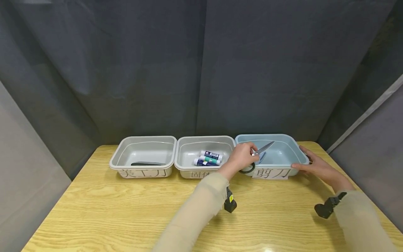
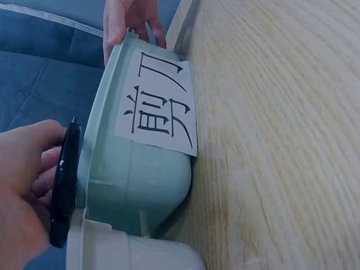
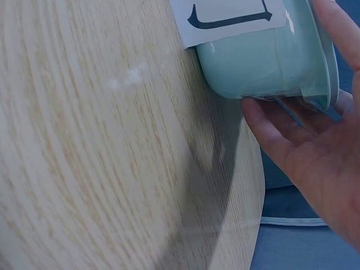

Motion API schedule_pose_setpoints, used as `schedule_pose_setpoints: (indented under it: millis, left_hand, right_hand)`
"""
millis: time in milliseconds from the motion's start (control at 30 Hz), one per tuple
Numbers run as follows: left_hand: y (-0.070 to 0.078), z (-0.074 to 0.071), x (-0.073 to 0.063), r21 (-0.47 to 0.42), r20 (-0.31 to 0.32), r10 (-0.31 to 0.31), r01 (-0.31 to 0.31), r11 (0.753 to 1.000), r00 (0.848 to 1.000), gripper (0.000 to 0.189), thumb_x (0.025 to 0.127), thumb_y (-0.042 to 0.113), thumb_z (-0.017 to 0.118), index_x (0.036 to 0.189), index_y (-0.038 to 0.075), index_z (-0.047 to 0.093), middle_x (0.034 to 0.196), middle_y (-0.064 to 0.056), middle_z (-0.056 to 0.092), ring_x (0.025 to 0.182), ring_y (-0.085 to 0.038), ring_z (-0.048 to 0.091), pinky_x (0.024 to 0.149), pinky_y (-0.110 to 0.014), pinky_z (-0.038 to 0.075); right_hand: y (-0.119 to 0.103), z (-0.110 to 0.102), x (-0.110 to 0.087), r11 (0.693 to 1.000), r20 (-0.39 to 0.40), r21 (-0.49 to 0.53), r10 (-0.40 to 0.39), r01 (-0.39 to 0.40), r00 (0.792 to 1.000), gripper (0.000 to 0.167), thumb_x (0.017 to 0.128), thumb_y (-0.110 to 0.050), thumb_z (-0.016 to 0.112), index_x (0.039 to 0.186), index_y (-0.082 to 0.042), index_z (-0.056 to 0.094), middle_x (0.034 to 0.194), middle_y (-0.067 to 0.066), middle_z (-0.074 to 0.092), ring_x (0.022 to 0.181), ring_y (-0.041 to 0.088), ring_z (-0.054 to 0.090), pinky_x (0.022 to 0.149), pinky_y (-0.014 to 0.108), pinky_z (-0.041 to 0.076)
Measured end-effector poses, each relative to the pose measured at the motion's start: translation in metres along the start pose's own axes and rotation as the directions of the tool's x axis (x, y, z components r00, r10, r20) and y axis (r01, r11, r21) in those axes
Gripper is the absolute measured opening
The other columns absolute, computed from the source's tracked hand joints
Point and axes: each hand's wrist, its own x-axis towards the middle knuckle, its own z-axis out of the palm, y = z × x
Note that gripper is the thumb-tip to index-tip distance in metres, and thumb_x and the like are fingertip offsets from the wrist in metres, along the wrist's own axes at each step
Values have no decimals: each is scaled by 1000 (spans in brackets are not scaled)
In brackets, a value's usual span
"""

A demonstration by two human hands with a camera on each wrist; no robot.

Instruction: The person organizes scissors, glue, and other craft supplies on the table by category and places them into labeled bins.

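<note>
My left hand [image 1: 240,157] holds a pair of scissors [image 1: 264,148] over the left end of a light blue bin [image 1: 283,140]. The blades point up and to the right, and a black handle loop [image 2: 64,185] hangs by the bin's left rim. On the bin's front is a white paper label [image 1: 271,173] with handwritten characters. My right hand [image 1: 318,168] grips the bin's right end, with thumb and fingers spread around the corner. Inside the bin, below the blades, shows a thin bluish shape [image 1: 262,157]; I cannot tell whether it is an object or a reflection.
A grey middle bin [image 1: 185,143] holds several glue sticks [image 1: 210,159] and touches the blue one. Left of it, another grey bin [image 1: 141,140] contains a dark utility knife [image 1: 148,163]. All stand near the back of the wooden table [image 1: 110,210], before a dark curtain [image 1: 201,70].
</note>
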Motion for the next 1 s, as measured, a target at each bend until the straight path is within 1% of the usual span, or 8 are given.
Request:
schedule_pose_setpoints:
  millis: [233,333,467,633,733,867,1000]
  left_hand:
    - [0,4,6,12,19,-14,14,1000,1000,19,81,27,65,97,17,66,75,9,57,64,-3,47,55,-13,34]
    - [1,5,7,-2,18,-31,31,1000,999,19,82,29,66,96,17,66,75,9,57,64,-3,48,55,-14,35]
    - [2,6,10,-25,6,-52,52,998,999,19,80,30,68,95,17,67,77,9,60,66,-3,51,56,-14,36]
    - [5,7,13,-6,-6,-60,60,998,998,11,79,31,68,83,21,65,73,13,60,64,-2,51,57,-15,36]
    - [7,9,14,15,0,-59,59,998,998,11,80,30,68,77,21,62,70,13,58,63,-3,50,57,-15,36]
    - [8,10,15,41,11,-71,70,997,997,11,80,29,68,77,20,63,71,12,59,64,-5,50,57,-15,37]
    - [11,11,16,40,31,-96,95,995,995,11,80,29,68,78,19,64,74,10,61,65,-5,50,57,-15,36]
  right_hand:
    - [0,3,-2,1000,-8,9,-1,1,1000,92,88,-32,58,145,-10,-10,146,30,8,124,47,25,92,61,32]
    - [0,4,-3,1000,-2,24,-3,3,1000,92,88,-31,59,146,-10,-10,146,29,8,125,47,24,92,61,32]
    - [-1,4,-4,1000,-9,15,8,-8,1000,93,88,-32,59,145,-10,-10,145,30,7,125,47,24,93,62,31]
    - [-2,3,-3,1000,-15,8,21,-21,1000,93,88,-34,59,146,-11,-10,146,30,7,124,47,25,92,60,33]
    - [-2,2,-4,1000,-13,9,29,-29,999,94,87,-34,60,145,-11,-11,146,31,7,124,48,25,92,61,33]
    - [-2,3,-5,999,-8,15,31,-31,999,94,88,-33,59,145,-10,-11,145,31,7,124,48,25,92,61,32]
    - [-1,3,-5,999,-3,26,22,-22,1000,92,88,-31,59,146,-10,-9,145,30,9,124,47,26,92,60,33]
